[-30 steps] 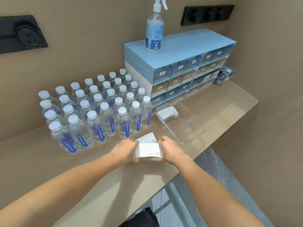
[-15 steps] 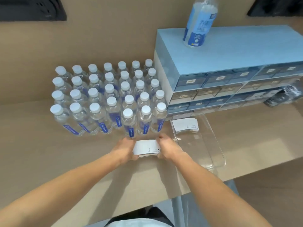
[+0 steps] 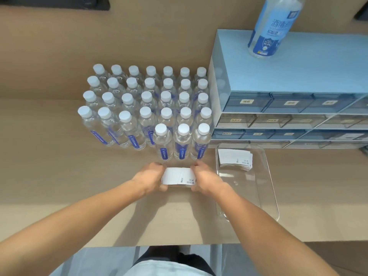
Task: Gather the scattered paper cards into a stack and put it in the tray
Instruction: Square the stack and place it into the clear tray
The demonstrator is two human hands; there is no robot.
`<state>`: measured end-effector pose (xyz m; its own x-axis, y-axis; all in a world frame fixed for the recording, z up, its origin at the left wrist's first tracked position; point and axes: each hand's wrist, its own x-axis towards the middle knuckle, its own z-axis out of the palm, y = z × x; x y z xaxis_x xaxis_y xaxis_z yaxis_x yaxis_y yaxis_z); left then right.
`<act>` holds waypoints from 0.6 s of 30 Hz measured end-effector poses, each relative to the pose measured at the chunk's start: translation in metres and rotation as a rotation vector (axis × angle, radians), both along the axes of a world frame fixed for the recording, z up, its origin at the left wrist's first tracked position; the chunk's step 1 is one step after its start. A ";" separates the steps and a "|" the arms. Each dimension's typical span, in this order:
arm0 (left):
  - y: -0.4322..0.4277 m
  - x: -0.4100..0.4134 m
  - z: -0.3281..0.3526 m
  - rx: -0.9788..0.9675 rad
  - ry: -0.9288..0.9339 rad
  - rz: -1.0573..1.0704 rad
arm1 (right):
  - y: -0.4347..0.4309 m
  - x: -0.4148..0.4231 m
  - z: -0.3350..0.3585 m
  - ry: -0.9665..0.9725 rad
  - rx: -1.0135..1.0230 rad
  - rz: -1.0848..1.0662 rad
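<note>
On the brown counter (image 3: pixel 59 176), just in front of the person, lies a small stack of white paper cards (image 3: pixel 178 176). The top cards are not fully lined up; one overlaps the other, and small black print shows near the right edge. The left hand (image 3: pixel 150 179) presses on the left end of the stack and the right hand (image 3: pixel 205 179) presses on the right end, so both hands are closed around the cards and squeeze them together from the two sides. The stack rests on the counter between the palms.

Just to the right of the right hand stands a clear plastic tray (image 3: pixel 268 188). It is long and reaches from the counter's front edge toward the back. In its far end a second pile of white cards (image 3: pixel 234 159) already lies flat, with the same small print near its right corner. The near part of the tray is bare.

Behind the hands, close to the stack, stands a block of water bottles (image 3: pixel 147 108) with white caps and blue labels, packed in rows. The three front bottles are just beyond the fingertips. To the right of the bottles, behind the tray, is a blue drawer cabinet (image 3: pixel 278 104) with several rows of small labelled drawers. On top of it stands a spray bottle (image 3: pixel 272 26) with a blue and white label; its head is cut off by the upper edge of the view. Brown board forms the wall behind everything.
</note>
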<state>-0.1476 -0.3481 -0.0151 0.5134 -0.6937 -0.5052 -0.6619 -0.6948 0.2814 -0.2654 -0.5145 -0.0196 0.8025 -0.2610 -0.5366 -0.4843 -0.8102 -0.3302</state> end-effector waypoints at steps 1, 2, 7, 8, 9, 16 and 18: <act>0.000 -0.003 -0.001 0.001 0.004 0.004 | 0.000 0.000 0.000 0.011 0.001 0.004; 0.000 -0.005 -0.002 -0.001 0.007 0.012 | 0.000 -0.001 0.000 0.019 0.005 0.002; -0.003 -0.008 -0.007 0.003 0.000 0.034 | 0.005 -0.002 0.000 0.035 -0.025 0.025; -0.005 -0.009 -0.008 0.010 0.001 0.030 | 0.005 -0.001 -0.001 0.037 -0.035 0.042; -0.007 -0.009 -0.009 0.020 0.001 0.027 | 0.006 0.001 -0.003 0.043 -0.036 0.055; -0.019 -0.010 -0.025 0.073 -0.018 0.029 | 0.014 0.013 -0.018 0.076 -0.078 0.004; -0.022 -0.007 -0.025 0.084 -0.025 0.027 | 0.013 0.015 -0.019 0.085 -0.095 -0.010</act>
